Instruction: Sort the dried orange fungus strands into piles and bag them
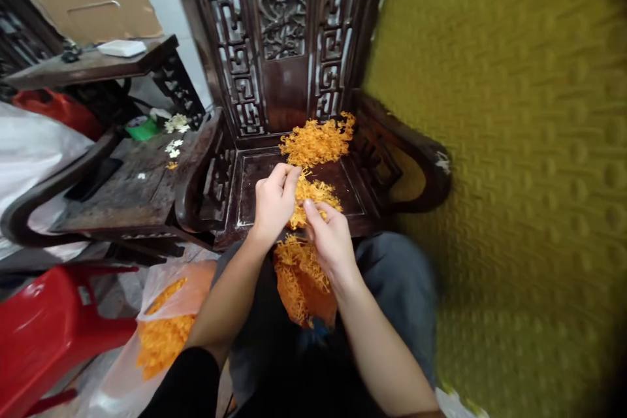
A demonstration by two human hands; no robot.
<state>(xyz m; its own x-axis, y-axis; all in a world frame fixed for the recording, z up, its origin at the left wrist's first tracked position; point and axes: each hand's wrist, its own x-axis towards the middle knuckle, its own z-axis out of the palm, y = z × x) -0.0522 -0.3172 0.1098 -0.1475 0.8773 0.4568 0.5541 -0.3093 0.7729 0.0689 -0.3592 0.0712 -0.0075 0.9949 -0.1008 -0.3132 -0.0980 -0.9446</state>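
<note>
My left hand and my right hand are together in the middle of the view, both pinching a clump of thin orange strands held just above the front edge of a dark carved wooden chair. A loose pile of the same orange strands lies on the chair seat behind my hands. More orange strands rest on my lap below my hands, on dark trousers.
A clear plastic bag of orange strands lies on the floor at lower left, beside a red plastic stool. A second dark wooden chair at left carries small white flowers. A yellow-green textured wall fills the right side.
</note>
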